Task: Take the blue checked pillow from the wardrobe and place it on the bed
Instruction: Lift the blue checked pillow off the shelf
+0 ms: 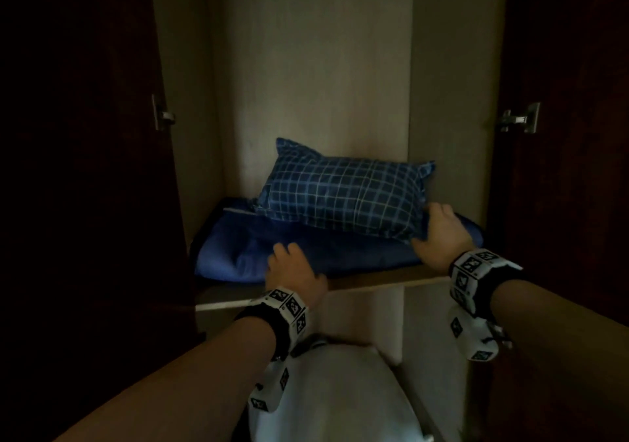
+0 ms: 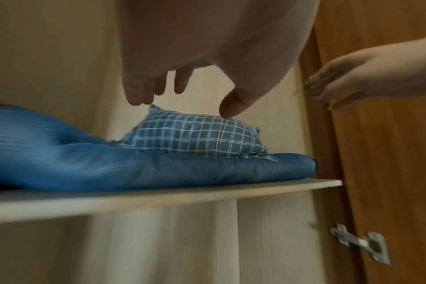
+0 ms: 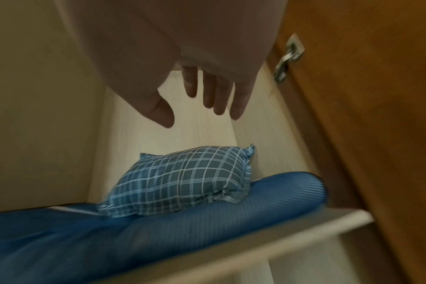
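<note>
Currently: blue checked pillow [image 1: 343, 194] on folded blue bedding [image 1: 306, 254], wardrobe shelf [image 1: 374, 276]. I have both hands spread and empty, left hand [image 1: 292, 266], right hand [image 1: 440, 229]. Step: reaching. Next, I judge: grip both ends.

You will find no readable text, label, brand or number here. The wristbands [image 1: 292, 309] behind each grip carry only black-and-white square marker patterns, which spell nothing you could read.

Your head camera looks down into the dim wardrobe [image 1: 316, 67]; both wrist cameras look up along the fingers, close, seemingly below the shelf [image 2: 158, 198], sharing the checked pillow [image 3: 180, 178].
</note>
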